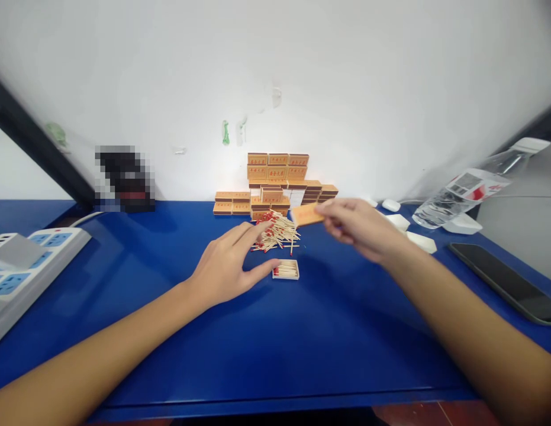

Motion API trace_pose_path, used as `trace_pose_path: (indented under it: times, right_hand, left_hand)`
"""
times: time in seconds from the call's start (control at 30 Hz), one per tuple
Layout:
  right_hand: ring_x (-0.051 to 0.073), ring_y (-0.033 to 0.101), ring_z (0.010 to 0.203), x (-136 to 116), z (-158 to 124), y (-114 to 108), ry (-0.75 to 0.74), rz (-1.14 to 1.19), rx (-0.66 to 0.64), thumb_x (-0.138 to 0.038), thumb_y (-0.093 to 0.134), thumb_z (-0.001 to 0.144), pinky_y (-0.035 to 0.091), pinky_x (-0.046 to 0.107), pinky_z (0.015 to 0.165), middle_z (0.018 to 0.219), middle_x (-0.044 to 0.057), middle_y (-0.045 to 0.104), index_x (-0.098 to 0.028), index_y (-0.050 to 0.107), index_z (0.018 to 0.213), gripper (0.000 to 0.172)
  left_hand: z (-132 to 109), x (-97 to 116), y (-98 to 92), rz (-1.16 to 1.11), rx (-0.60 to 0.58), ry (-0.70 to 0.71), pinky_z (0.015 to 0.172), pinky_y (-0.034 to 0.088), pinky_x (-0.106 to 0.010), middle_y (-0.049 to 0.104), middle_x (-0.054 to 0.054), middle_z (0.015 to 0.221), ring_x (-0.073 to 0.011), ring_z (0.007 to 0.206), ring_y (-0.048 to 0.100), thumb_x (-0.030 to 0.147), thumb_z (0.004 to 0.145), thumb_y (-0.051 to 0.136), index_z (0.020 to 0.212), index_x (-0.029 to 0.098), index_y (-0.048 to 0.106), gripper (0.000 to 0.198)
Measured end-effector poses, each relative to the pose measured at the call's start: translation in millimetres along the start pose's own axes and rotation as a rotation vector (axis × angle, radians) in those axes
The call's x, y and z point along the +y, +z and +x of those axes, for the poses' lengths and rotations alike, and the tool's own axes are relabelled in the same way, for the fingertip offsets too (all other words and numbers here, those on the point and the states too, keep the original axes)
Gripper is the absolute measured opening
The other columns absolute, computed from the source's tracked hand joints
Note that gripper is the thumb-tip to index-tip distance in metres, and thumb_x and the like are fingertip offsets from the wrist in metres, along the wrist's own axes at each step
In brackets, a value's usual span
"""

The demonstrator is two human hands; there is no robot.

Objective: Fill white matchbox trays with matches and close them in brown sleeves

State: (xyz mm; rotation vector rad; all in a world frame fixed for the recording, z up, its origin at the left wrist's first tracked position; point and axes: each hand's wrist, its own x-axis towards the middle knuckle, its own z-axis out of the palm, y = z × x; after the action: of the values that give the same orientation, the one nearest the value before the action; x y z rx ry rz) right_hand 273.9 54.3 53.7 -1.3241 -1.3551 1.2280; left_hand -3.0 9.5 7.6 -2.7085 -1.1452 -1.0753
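My right hand (353,225) pinches an orange matchbox sleeve (307,214) and holds it above the blue table. A white matchbox tray (286,277) with matches lying in it rests on the table in front of me. My left hand (231,260) is open, its thumb at the tray's left edge and its fingers reaching to the loose pile of red-tipped matches (282,231). Whether the thumb presses on the tray I cannot tell. Behind the pile, orange matchboxes (277,171) are stacked against the wall.
The blue table (257,355) ends at a white wall. A power strip (39,260) lies at the left. On the right are a tilted water bottle (470,183), a black phone (506,278) and several white objects (421,241). A blurred dark object (126,180) stands at the back left.
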Motion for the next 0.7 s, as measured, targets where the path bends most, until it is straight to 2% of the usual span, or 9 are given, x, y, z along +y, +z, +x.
trace_pose_path:
  times: [0.07, 0.17, 0.23, 0.3, 0.37, 0.43, 0.57, 0.7]
  right_hand:
    - [0.008, 0.041, 0.047, 7, -21, 21, 0.01, -0.047, -0.21, -0.049, 0.084, 0.081, 0.022, 0.021, 0.037, 0.059, -0.002, 0.056, -0.02, 0.065, 0.072, 0.036]
    - [0.009, 0.046, 0.051, 11, -33, 37, -0.038, -0.087, -0.384, -0.057, 0.079, 0.086, 0.03, 0.024, 0.044, 0.067, -0.001, 0.062, -0.02, 0.065, 0.077, 0.04]
    - [0.011, 0.05, 0.058, 12, -32, 34, -0.144, -0.198, -0.395, -0.06, 0.072, 0.091, 0.039, 0.027, 0.053, 0.074, 0.0, 0.064, -0.021, 0.066, 0.083, 0.041]
    - [0.015, 0.056, 0.07, 14, -29, 25, -0.285, -0.415, -0.41, -0.061, 0.075, 0.089, 0.044, 0.03, 0.064, 0.084, 0.002, 0.066, -0.021, 0.069, 0.095, 0.041]
    - [0.018, 0.057, 0.08, 18, -26, 16, -0.387, -0.656, -0.46, -0.061, 0.082, 0.083, 0.045, 0.033, 0.07, 0.093, 0.004, 0.067, -0.021, 0.07, 0.104, 0.046]
    - [0.02, 0.057, 0.083, 21, -24, 11, -0.423, -0.814, -0.506, -0.058, 0.085, 0.081, 0.045, 0.034, 0.072, 0.096, 0.004, 0.066, -0.021, 0.07, 0.101, 0.045]
    - [0.017, 0.058, 0.077, 23, -20, 2, -0.413, -0.79, -0.526, -0.053, 0.081, 0.086, 0.046, 0.033, 0.069, 0.091, 0.002, 0.066, -0.021, 0.07, 0.1, 0.037]
    - [0.017, 0.063, 0.075, 21, -8, -14, -0.309, -0.617, -0.508, -0.056, 0.082, 0.084, 0.049, 0.032, 0.068, 0.086, 0.001, 0.07, -0.022, 0.073, 0.112, 0.045]
  left_hand:
    - [0, 0, 0.1, -0.028, 0.015, -0.003, 0.073, 0.056, -0.032, 0.07, -0.009, 0.115, -0.0199, 0.091, 0.067, 0.049, 0.098, 0.071, 0.153, 0.018, 0.05, 0.066]
    - [1, -3, -0.6, -0.059, 0.002, 0.024, 0.075, 0.056, -0.033, 0.07, -0.007, 0.109, -0.0198, 0.09, 0.065, 0.041, 0.1, 0.07, 0.139, 0.018, 0.061, 0.047]
    - [2, -6, -2.0, -0.068, -0.017, 0.03, 0.076, 0.055, -0.034, 0.07, -0.006, 0.103, -0.0202, 0.089, 0.064, 0.039, 0.1, 0.07, 0.131, 0.017, 0.065, 0.039]
    - [3, -10, -3.4, -0.076, -0.045, 0.013, 0.076, 0.055, -0.035, 0.069, -0.007, 0.105, -0.0202, 0.088, 0.063, 0.04, 0.099, 0.07, 0.131, 0.017, 0.066, 0.039]
    - [4, -13, -4.2, -0.079, -0.093, -0.018, 0.076, 0.055, -0.034, 0.068, -0.006, 0.105, -0.0201, 0.088, 0.063, 0.041, 0.1, 0.069, 0.133, 0.018, 0.066, 0.041]
    - [4, -16, -4.0, -0.07, -0.141, -0.048, 0.076, 0.055, -0.035, 0.067, -0.006, 0.105, -0.02, 0.087, 0.064, 0.042, 0.101, 0.068, 0.138, 0.019, 0.064, 0.044]
    - [4, -20, -2.4, -0.057, -0.197, -0.077, 0.079, 0.056, -0.036, 0.07, -0.006, 0.111, -0.0202, 0.087, 0.065, 0.044, 0.102, 0.067, 0.144, 0.021, 0.06, 0.048]
    - [4, -22, -1.7, -0.062, -0.198, -0.142, 0.078, 0.057, -0.036, 0.073, -0.006, 0.106, -0.0196, 0.08, 0.066, 0.047, 0.098, 0.072, 0.139, 0.021, 0.063, 0.049]
